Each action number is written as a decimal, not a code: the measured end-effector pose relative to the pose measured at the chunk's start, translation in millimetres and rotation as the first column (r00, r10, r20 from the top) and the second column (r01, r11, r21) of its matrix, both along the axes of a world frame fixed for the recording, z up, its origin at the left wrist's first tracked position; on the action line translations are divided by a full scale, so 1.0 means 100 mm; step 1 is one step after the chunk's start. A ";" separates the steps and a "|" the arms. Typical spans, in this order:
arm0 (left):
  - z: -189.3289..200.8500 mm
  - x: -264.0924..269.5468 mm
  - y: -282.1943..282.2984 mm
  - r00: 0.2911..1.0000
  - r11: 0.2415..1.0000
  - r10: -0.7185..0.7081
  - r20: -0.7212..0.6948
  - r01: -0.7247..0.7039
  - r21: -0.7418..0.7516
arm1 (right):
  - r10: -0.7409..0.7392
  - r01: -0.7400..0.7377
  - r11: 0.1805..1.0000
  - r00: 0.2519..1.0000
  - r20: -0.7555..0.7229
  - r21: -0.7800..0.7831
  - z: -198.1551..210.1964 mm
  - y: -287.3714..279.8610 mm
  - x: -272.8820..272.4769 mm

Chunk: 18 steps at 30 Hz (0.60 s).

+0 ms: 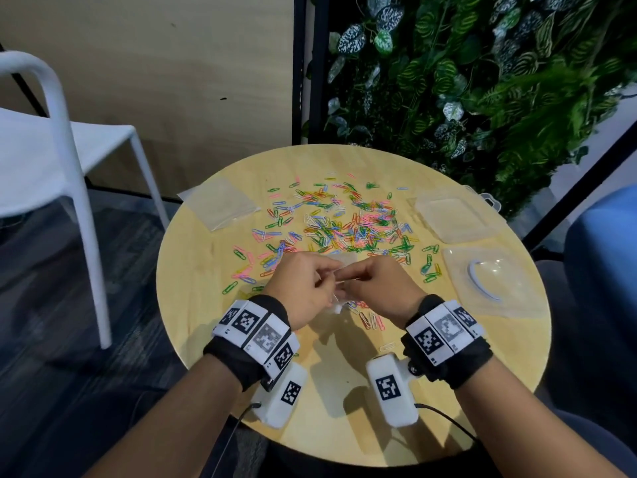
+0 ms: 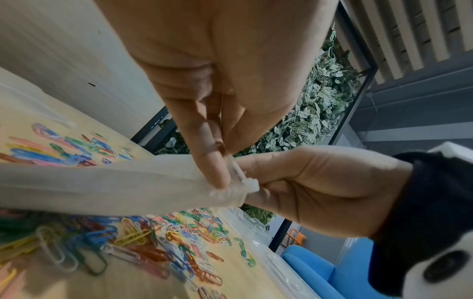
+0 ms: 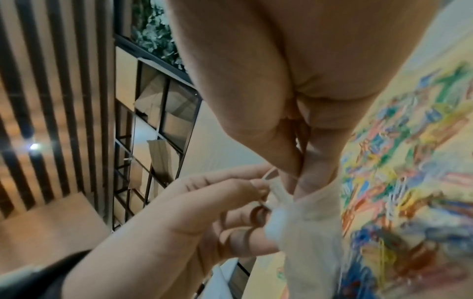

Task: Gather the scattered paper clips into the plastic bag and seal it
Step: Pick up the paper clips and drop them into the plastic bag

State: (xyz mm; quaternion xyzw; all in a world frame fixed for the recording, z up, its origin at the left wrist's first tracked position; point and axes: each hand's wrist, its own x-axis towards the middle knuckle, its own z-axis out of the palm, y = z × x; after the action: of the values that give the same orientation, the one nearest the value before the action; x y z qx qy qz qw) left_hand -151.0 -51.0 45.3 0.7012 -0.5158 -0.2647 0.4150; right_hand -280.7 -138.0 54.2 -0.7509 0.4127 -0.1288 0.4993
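Head view: left hand [image 1: 303,288] and right hand [image 1: 375,288] both pinch the plastic bag [image 2: 102,188] at its mouth. Paper clips [image 1: 344,222] lie just beyond both hands on the counter [image 1: 193,305]. Slick film could slip from the fingers.

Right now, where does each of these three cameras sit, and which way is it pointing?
Head: on the person's head, facing forward and down at the round table, paper clips and both hands with forearms.
Left wrist: on the left wrist, looking along the left hand to the plastic bag; the right hand shows too.
Right wrist: on the right wrist, looking along the right hand to the bag; the left hand shows.
All three share both hands pinching the bag.
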 end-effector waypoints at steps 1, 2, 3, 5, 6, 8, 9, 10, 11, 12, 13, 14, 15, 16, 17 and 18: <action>0.00 0.01 0.00 1.000 1.000 0.016 -0.015 -0.016 -0.003 | -0.022 0.022 1.000 0.999 0.035 0.011 0.04 -0.02 -0.02; 0.00 0.02 0.01 0.999 1.000 0.025 -0.033 -0.025 -0.012 | -0.056 0.054 0.998 0.995 0.077 0.031 0.07 -0.06 -0.05; 0.00 0.04 0.01 0.998 0.999 0.034 -0.050 -0.035 -0.017 | -0.103 0.094 0.993 0.986 0.132 0.073 0.11 -0.11 -0.09; 0.01 0.07 0.03 0.995 0.998 0.060 -0.080 -0.062 -0.026 | -0.193 0.177 0.978 0.966 0.171 0.109 0.14 -0.24 -0.24; 0.02 0.09 0.04 0.993 0.997 0.073 -0.092 -0.077 -0.030 | -0.219 0.210 0.974 0.970 0.108 0.089 0.12 -0.32 -0.33; 0.04 0.13 0.05 0.988 0.994 0.102 -0.115 -0.106 -0.032 | -0.215 0.230 0.971 0.958 -0.188 0.059 0.01 -0.43 -0.50; 0.05 0.16 0.06 0.986 0.993 0.113 -0.120 -0.117 -0.027 | -0.168 0.200 0.979 0.914 -0.369 0.049 -0.06 -0.44 -0.54; 0.06 0.18 0.07 0.985 0.992 0.120 -0.121 -0.124 -0.025 | -0.095 0.118 0.993 0.838 -0.538 0.009 -0.12 -0.41 -0.54; 0.06 0.21 0.07 0.985 0.991 0.128 -0.120 -0.131 -0.022 | -0.040 -0.005 0.998 0.749 -0.661 -0.067 -0.17 -0.37 -0.51; 0.06 0.23 0.08 0.983 0.990 0.136 -0.120 -0.139 -0.020 | -0.032 -0.117 0.981 0.690 -0.723 -0.155 -0.23 -0.31 -0.45; 0.06 0.25 0.08 0.982 0.989 0.145 -0.121 -0.149 -0.020 | -0.044 -0.168 0.961 0.691 -0.721 -0.220 -0.29 -0.26 -0.39; 0.05 0.27 0.09 0.980 0.987 0.154 -0.125 -0.158 -0.023 | -0.044 -0.175 0.953 0.727 -0.685 -0.246 -0.32 -0.22 -0.32; 0.06 0.28 0.10 0.979 0.986 0.160 -0.126 -0.164 -0.025 | -0.042 -0.162 0.952 0.770 -0.637 -0.258 -0.36 -0.20 -0.25; 0.06 0.28 0.11 0.979 0.986 0.159 -0.124 -0.164 -0.025 | -0.038 -0.149 0.953 0.805 -0.592 -0.265 -0.41 -0.19 -0.19; 0.06 0.29 0.12 0.980 0.987 0.156 -0.122 -0.160 -0.025 | -0.031 -0.149 0.952 0.823 -0.568 -0.267 -0.46 -0.18 -0.14; 0.07 0.29 0.14 0.981 0.988 0.151 -0.125 -0.156 -0.024 | -0.016 -0.166 0.947 0.830 -0.557 -0.276 -0.49 -0.18 -0.08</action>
State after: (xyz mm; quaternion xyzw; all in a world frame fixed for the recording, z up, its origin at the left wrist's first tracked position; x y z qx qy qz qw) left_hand -121.6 -37.5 52.2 0.7142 -0.4381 -0.2657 0.4769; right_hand -289.0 -155.6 4.8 -0.8411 0.4831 0.0496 0.2383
